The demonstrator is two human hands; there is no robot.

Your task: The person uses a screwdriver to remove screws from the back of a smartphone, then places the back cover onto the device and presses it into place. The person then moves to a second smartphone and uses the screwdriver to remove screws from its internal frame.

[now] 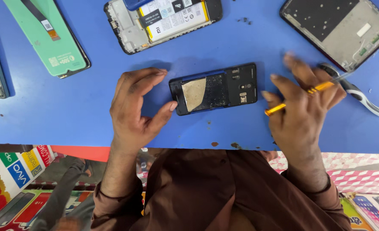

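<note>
Right grip [303, 109] pinching yellow screwdriver [298, 96]; left grip [140, 107] spread, thumb against opened phone [215, 88]. Best pressed steady on counter [69, 115].

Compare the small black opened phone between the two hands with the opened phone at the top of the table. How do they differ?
The small black phone shows a dark, dusty cavity with a tan patch where a battery would sit; the top phone holds a white battery with a yellow edge. The small black phone lies whole in view, touched by the left hand; the top phone is untouched and cut by the picture's edge. Both lie open on the blue table.
</note>
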